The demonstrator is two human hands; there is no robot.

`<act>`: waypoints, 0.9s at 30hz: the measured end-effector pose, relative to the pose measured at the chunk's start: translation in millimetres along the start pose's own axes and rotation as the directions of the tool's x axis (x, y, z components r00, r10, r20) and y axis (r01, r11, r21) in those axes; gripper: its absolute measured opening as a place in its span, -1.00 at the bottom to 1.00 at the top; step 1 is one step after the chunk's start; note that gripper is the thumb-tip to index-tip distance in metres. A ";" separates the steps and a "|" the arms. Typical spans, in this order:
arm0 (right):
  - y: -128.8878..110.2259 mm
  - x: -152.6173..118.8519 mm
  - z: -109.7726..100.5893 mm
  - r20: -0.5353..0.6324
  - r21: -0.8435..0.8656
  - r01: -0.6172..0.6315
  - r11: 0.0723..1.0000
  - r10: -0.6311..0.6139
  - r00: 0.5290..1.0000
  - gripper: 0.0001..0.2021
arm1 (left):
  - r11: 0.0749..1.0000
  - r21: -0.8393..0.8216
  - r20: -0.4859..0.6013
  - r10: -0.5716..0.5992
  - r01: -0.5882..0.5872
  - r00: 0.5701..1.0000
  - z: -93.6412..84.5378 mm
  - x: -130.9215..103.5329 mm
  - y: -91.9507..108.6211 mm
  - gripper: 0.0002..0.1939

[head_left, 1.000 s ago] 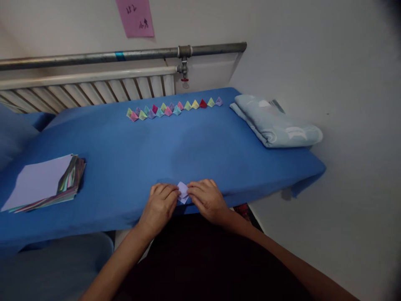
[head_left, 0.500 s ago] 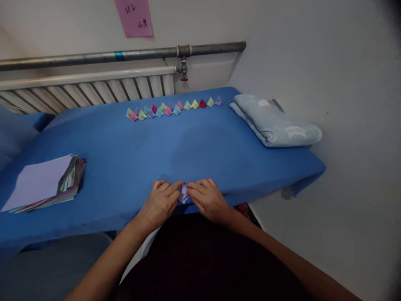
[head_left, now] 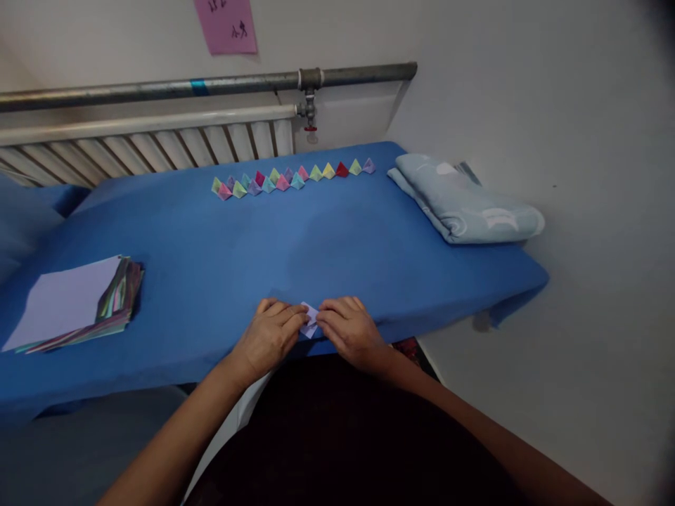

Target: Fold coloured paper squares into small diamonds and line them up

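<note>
- Here at the near edge, a small lavender paper (head_left: 309,329) sits right between the two hands, creased and partly covered by the fingers.
- The left hand (head_left: 270,334) is on it from the left, fingers narrow and bent, fingertips gripping that side of the paper!
- And the right hand (head_left: 350,332) matches it from the other side, fingers bunched close, tips holding the paper's right edge; the thumbs are largely hidden, so their exact grip I cannot tell.
- Beneath both hands runs the blue cloth (head_left: 237,246), spreading away in front of them and dropping over the near edge.
- Out to the left of the left hand, well apart, lies a stack of paper (head_left: 74,299), lavender sheet on top, mixed colours showing along its side.
- Straight ahead, well beyond the hands, a line of folded paper pieces (head_left: 283,183): pink, green, yellow, red, blue and purple, doubled into two staggered rows at its left end.
- Ahead and to the right of the right hand, a folded blanket (head_left: 469,204), pale blue with white patterning, lies beside the wall.
- Farthest ahead of the hands, a white radiator (head_left: 158,146) stands below a metal pipe (head_left: 237,84), with a pink sheet (head_left: 226,28) above, dark handwriting on it.
</note>
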State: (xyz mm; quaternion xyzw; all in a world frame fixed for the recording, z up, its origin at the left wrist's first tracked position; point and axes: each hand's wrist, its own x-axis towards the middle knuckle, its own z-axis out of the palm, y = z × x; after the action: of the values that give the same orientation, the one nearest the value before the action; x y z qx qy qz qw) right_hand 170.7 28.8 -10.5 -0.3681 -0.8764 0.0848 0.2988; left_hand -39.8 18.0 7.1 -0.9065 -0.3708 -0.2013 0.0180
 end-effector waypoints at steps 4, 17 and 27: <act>0.0 -0.6 2.1 -0.019 0.025 -0.017 1.000 0.017 1.000 -0.78 | 0.998 -0.035 -0.005 -0.055 0.055 0.998 1.7 -0.4 0.1 -0.67; -5.6 8.2 -1.5 0.029 0.030 -0.120 0.992 0.119 0.992 -0.81 | 0.984 -0.138 -0.005 -0.111 0.110 0.994 7.0 -0.4 -5.1 -0.77; -9.8 18.9 -4.0 0.096 0.007 -0.243 0.970 0.241 0.966 -0.86 | 0.949 -0.152 -0.026 -0.283 0.276 0.959 8.7 5.3 1.2 -0.75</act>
State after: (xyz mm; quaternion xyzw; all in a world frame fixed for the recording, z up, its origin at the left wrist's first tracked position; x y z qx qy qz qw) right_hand 156.9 34.6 5.1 -0.4650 -0.8372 0.1461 0.2480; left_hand -32.5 22.3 1.3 -0.8386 -0.4791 -0.2499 -0.0688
